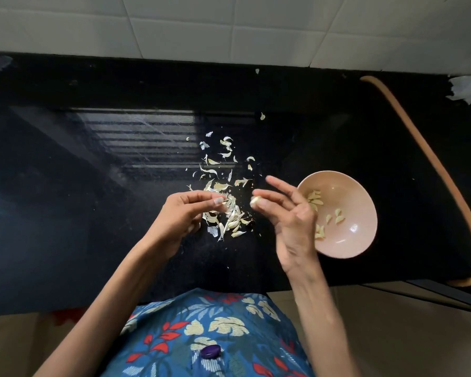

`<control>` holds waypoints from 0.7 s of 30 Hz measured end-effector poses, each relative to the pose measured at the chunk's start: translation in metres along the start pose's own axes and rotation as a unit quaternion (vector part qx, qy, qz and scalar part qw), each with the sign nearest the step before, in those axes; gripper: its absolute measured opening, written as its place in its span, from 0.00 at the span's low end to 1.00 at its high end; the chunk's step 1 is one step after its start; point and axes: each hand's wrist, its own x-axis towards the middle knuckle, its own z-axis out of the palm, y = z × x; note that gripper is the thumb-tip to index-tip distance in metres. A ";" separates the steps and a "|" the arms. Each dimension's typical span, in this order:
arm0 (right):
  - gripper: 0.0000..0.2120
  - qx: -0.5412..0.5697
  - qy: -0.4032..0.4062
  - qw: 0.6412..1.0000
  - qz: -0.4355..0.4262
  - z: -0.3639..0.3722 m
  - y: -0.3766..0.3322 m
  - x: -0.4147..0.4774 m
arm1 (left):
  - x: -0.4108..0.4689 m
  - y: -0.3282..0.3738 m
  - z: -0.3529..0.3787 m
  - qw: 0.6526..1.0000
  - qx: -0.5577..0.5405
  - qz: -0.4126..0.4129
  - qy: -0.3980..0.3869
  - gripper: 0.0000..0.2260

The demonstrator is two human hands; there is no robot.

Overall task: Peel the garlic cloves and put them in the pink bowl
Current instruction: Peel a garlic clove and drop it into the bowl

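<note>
**Garlic stripped above its own scraps**

Head view: The right hand (291, 213) pinches a clove (255, 201) between thumb and forefinger, its other fingers fanned clear. The left hand (185, 210) nips what looks like a strip of skin (225, 206). Both work over the peels (223, 186) mid-desk (93, 186), likely so waste falls in one heap. The bowl (359, 202) sits toward the desk's right front edge, just beside the right hand, and holds peeled cloves (314, 197).
</note>
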 end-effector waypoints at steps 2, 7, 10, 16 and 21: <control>0.17 -0.010 0.151 0.986 -0.072 -0.016 -0.010 0.003 | 0.002 -0.004 -0.002 1.000 -0.010 -0.007 0.021 0.06; 0.09 -0.162 0.305 0.932 -0.106 -0.060 -0.018 0.011 | 0.004 -0.005 0.006 0.993 -0.098 -0.058 -0.016 0.15; 0.08 -0.221 0.310 0.919 -0.107 -0.064 -0.011 0.013 | 0.002 0.000 0.011 0.980 -0.179 -0.074 -0.045 0.19; 0.09 -0.281 0.057 0.949 -0.131 -0.013 0.009 -0.003 | -0.003 0.010 0.019 0.953 -0.272 -0.090 -0.093 0.27; 0.09 -0.396 -0.091 0.903 -0.138 0.021 0.027 -0.011 | -0.007 0.009 0.022 0.952 -0.276 -0.092 -0.094 0.29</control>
